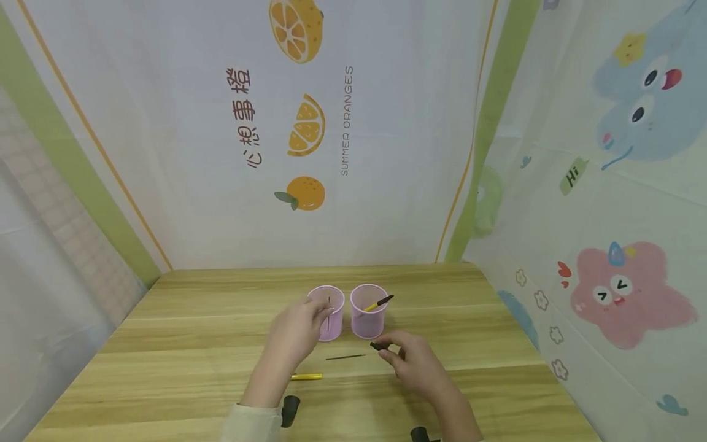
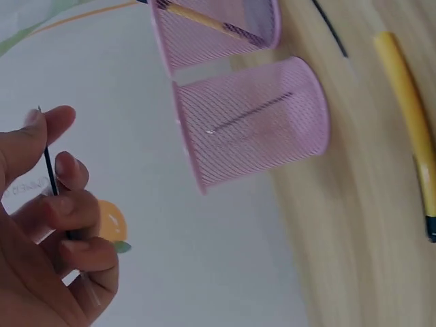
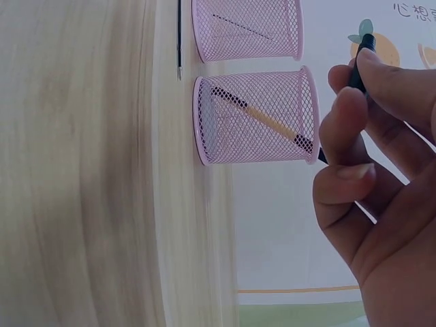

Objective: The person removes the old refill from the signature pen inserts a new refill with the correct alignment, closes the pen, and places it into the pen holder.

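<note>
My left hand (image 1: 295,331) is at the left pink mesh cup (image 1: 331,328), pinching a thin dark pen refill (image 2: 50,167) that runs across its curled fingers in the left wrist view. Another refill (image 2: 252,112) leans inside that cup. In front of the right pink mesh cup (image 1: 367,325), my right hand (image 1: 417,365) grips a small black pen cap (image 3: 361,65) between thumb and fingers. A yellow pen (image 1: 375,304) with black ends stands slanted in the right cup, its tip sticking out over the rim.
One dark refill (image 1: 345,356) lies on the wooden table (image 1: 166,368) in front of the cups. Nearer, a yellow pen barrel (image 1: 309,376) is partly hidden by the left forearm. Behind the table hangs a white cloth (image 1: 397,153) printed with oranges.
</note>
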Demonstrator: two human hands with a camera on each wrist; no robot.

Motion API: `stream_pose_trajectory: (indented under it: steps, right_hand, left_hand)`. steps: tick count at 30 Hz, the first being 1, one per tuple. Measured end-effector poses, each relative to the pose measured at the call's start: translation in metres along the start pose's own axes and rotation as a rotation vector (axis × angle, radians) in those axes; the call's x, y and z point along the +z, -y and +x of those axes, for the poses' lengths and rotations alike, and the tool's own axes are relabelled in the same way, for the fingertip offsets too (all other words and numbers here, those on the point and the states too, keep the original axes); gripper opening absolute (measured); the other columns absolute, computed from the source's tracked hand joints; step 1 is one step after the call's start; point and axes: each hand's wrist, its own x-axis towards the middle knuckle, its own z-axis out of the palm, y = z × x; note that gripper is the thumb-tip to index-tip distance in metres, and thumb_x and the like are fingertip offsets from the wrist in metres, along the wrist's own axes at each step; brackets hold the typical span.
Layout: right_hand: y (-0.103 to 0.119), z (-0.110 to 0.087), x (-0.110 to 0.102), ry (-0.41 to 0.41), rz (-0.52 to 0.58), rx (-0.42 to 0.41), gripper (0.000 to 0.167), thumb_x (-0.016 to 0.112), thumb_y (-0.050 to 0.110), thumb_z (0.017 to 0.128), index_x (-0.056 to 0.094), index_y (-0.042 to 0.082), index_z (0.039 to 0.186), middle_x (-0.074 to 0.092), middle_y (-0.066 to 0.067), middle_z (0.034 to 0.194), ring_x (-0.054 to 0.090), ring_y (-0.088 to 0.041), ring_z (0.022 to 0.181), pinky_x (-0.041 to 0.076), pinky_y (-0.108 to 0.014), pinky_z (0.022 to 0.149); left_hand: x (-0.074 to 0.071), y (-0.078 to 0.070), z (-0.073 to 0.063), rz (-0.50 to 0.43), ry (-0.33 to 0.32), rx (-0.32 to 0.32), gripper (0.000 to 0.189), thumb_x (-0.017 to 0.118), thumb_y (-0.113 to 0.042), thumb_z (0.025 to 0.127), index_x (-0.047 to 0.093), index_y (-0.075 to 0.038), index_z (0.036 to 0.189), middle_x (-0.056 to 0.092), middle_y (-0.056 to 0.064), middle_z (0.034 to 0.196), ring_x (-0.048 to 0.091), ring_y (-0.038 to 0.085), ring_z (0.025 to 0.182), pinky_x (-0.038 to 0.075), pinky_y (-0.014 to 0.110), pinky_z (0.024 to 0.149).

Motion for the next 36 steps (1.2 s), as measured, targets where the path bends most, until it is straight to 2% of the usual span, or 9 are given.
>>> stream_pose_trajectory:
  steps: [3, 6, 10, 12, 16, 19, 26, 30, 36]
  right_hand:
    - [0.000, 0.000, 0.000, 0.001, 0.000, 0.006, 0.016, 0.071, 0.010, 0.101, 0.077, 0.013, 0.115, 0.079, -0.006, 0.115, 0.052, 0.001, 0.060, 0.052, -0.022, 0.056]
    - [0.000, 0.000, 0.001, 0.004, -0.006, 0.015, 0.016, 0.071, 0.012, 0.101, 0.077, 0.015, 0.115, 0.079, -0.004, 0.115, 0.051, 0.000, 0.061, 0.051, -0.022, 0.056]
    - [0.001, 0.001, 0.001, 0.011, -0.014, 0.035, 0.016, 0.070, 0.014, 0.102, 0.077, 0.019, 0.116, 0.078, -0.001, 0.115, 0.051, -0.001, 0.063, 0.050, -0.022, 0.057]
    - [0.001, 0.001, 0.001, 0.015, -0.017, 0.041, 0.016, 0.070, 0.015, 0.102, 0.077, 0.019, 0.116, 0.078, -0.001, 0.115, 0.051, -0.001, 0.063, 0.049, -0.022, 0.056]
    - [0.003, 0.002, 0.001, 0.012, -0.028, 0.043, 0.018, 0.070, 0.013, 0.102, 0.077, 0.020, 0.117, 0.078, -0.002, 0.114, 0.051, -0.001, 0.063, 0.048, -0.022, 0.057]
    - [0.004, 0.002, 0.002, 0.004, -0.044, 0.025, 0.018, 0.070, 0.011, 0.101, 0.077, 0.018, 0.116, 0.078, -0.002, 0.112, 0.051, -0.001, 0.065, 0.048, -0.022, 0.058]
    - [0.007, 0.002, 0.009, 0.026, -0.066, -0.006, 0.016, 0.072, 0.007, 0.099, 0.078, 0.014, 0.112, 0.076, -0.003, 0.107, 0.051, 0.001, 0.070, 0.049, -0.020, 0.062]
    - [0.008, 0.002, 0.012, 0.026, -0.081, 0.001, 0.015, 0.071, 0.010, 0.100, 0.078, 0.017, 0.112, 0.075, -0.002, 0.106, 0.051, 0.001, 0.072, 0.048, -0.020, 0.064]
    - [0.005, 0.003, 0.013, 0.017, -0.102, -0.003, 0.016, 0.072, 0.011, 0.100, 0.078, 0.019, 0.112, 0.075, 0.005, 0.106, 0.053, 0.001, 0.075, 0.049, -0.020, 0.066]
  left_hand:
    - [0.005, 0.008, -0.008, 0.061, -0.013, 0.030, 0.009, 0.069, -0.024, 0.103, 0.075, -0.018, 0.100, 0.067, 0.001, 0.082, 0.062, 0.021, 0.071, 0.049, 0.039, 0.059]
    - [0.011, 0.013, -0.015, 0.097, -0.003, 0.060, 0.012, 0.068, -0.013, 0.102, 0.075, -0.014, 0.111, 0.072, 0.006, 0.089, 0.066, 0.027, 0.082, 0.055, 0.044, 0.068]
    - [0.019, 0.018, -0.022, 0.053, 0.040, 0.047, 0.033, 0.064, 0.010, 0.087, 0.075, -0.006, 0.114, 0.069, 0.004, 0.088, 0.059, 0.020, 0.083, 0.056, 0.038, 0.072]
    - [0.022, 0.019, -0.025, 0.054, 0.050, 0.047, 0.038, 0.064, 0.015, 0.079, 0.076, -0.008, 0.107, 0.065, 0.000, 0.081, 0.056, 0.017, 0.080, 0.053, 0.036, 0.071]
    - [0.024, 0.018, -0.032, 0.130, 0.062, 0.057, 0.028, 0.071, 0.001, 0.092, 0.078, -0.021, 0.108, 0.078, -0.001, 0.096, 0.071, 0.028, 0.100, 0.057, 0.052, 0.084]
    - [0.026, 0.016, -0.037, 0.144, 0.076, 0.038, 0.022, 0.069, -0.015, 0.100, 0.078, -0.028, 0.115, 0.082, -0.002, 0.111, 0.071, 0.037, 0.116, 0.054, 0.063, 0.090]
    - [0.037, 0.012, -0.048, 0.147, 0.010, 0.118, 0.017, 0.073, -0.015, 0.096, 0.081, -0.026, 0.106, 0.081, -0.004, 0.100, 0.071, 0.023, 0.096, 0.058, 0.049, 0.074]
    - [0.044, 0.011, -0.050, 0.092, -0.034, 0.155, 0.016, 0.076, -0.009, 0.092, 0.081, -0.022, 0.100, 0.080, -0.002, 0.100, 0.073, 0.021, 0.093, 0.061, 0.043, 0.078]
    - [0.049, 0.009, -0.050, -0.016, 0.043, 0.144, 0.013, 0.072, -0.009, 0.096, 0.080, -0.017, 0.102, 0.079, 0.001, 0.101, 0.074, 0.022, 0.095, 0.063, 0.042, 0.085]
